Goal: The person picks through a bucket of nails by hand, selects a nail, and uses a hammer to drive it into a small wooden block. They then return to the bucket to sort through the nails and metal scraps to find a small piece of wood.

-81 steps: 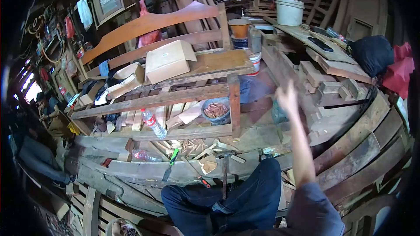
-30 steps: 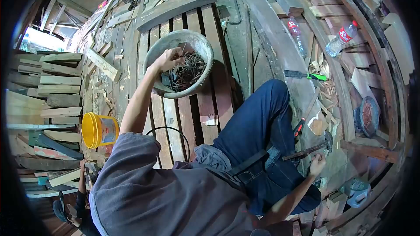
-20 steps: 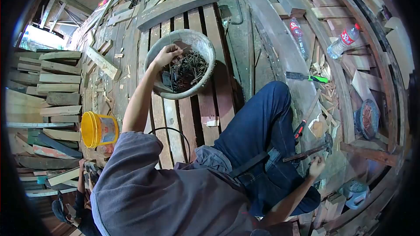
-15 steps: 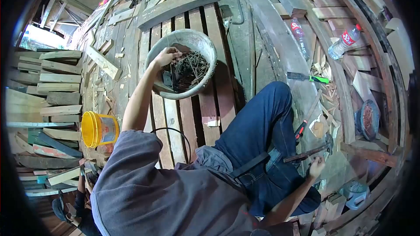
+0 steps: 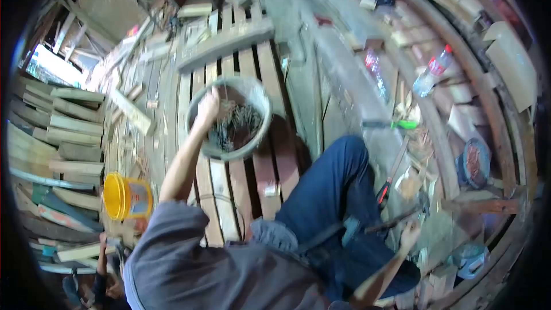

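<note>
My left hand [image 5: 210,107] is inside the rim of a round grey basin [image 5: 265,120], over a heap of thin, dark, rusty nails [image 5: 244,120]. Its fingers look drawn together; blur hides what is between them. Off to the right, beside my bent knee, my right hand [image 5: 410,235] is curled with its fingers together, and anything in it is too small to make out. Close above that hand a hammer [image 5: 396,220] lies across my leg, its head pointing away to the right.
A yellow bucket [image 5: 117,196] lies at left, near stacked wood pieces [image 5: 80,136]. A thick plank [image 5: 227,45] crosses the slats beyond the basin. At right are plastic bottles [image 5: 431,73], a red-black handled tool [image 5: 383,191] and a blue bowl [image 5: 474,163]. Another person [image 5: 106,278] is at lower left.
My view has tilted, so the basin and most things sit lower in the picture. My left hand has risen slightly from the nails toward the basin's far rim. My right hand remains by the hammer.
</note>
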Demonstrator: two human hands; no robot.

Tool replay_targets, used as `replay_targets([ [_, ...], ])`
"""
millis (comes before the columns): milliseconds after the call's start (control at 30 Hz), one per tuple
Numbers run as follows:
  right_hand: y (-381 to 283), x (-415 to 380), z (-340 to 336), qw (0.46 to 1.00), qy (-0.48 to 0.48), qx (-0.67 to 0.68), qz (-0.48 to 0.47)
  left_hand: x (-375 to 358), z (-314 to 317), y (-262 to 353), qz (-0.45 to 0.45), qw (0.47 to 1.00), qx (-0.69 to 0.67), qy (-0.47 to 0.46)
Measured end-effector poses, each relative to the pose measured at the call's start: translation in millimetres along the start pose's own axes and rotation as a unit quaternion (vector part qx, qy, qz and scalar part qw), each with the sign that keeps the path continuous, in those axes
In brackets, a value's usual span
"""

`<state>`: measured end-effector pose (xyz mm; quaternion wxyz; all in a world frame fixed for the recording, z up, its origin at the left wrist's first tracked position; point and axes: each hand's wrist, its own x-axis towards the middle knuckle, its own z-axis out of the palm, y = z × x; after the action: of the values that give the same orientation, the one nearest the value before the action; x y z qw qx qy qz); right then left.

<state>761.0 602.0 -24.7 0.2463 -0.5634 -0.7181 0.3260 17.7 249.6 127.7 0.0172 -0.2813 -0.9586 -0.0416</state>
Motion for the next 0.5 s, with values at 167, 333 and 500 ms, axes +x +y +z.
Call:
replay_targets([
  [167,-57.4,-0.5,0.4,0.997,0.014,0.077,-0.01,1.2,1.2,32.4,0.074,0.959,-0.059,-0.267],
  [333,-15.3,8.5,9.3,0.972,0.161,-0.029,-0.168,-9.3,46.1,46.2,0.126,0.923,-0.026,-0.362],
  [500,-103.5,-9.1,-40.1,0.963,0.154,0.146,-0.167,-7.8,76.8,37.6,0.18,0.936,0.029,-0.3],
])
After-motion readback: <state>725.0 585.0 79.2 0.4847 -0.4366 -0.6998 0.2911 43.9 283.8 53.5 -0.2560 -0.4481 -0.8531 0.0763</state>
